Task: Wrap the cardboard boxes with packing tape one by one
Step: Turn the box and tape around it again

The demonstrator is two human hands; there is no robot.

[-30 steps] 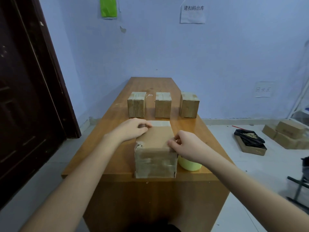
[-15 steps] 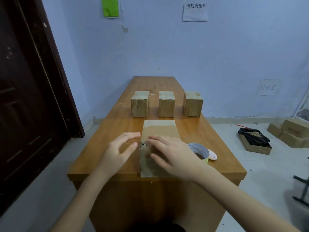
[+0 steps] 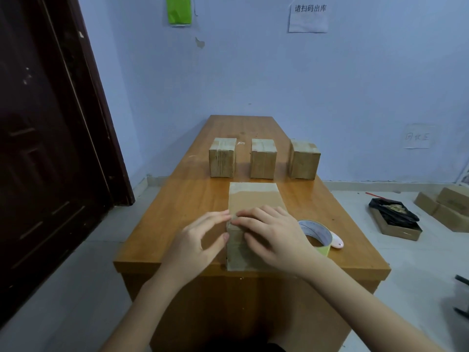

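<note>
**Smoothing tape on the near box**

We have the near box (image 3: pixel 253 207) at the table's (image 3: pixel 177 199) front edge. Our right hand (image 3: pixel 272 236) lies across its near top edge, fingers fairly flat and pressing; our left hand (image 3: pixel 195 243) touches the box's left corner with loosely curved fingertips, pinching nothing we can make out.

Risks, as we judge them: uneven pressing could leave creases or bubbles; the box sits at the edge, so a hard push could slide it off.

Count: four boxes on the table, three boxes in a row (image 3: pixel 263 158) behind the near box; one tape roll (image 3: pixel 316 236) touching its right side; one small pink cutter (image 3: pixel 337 242) beyond the roll.
</note>
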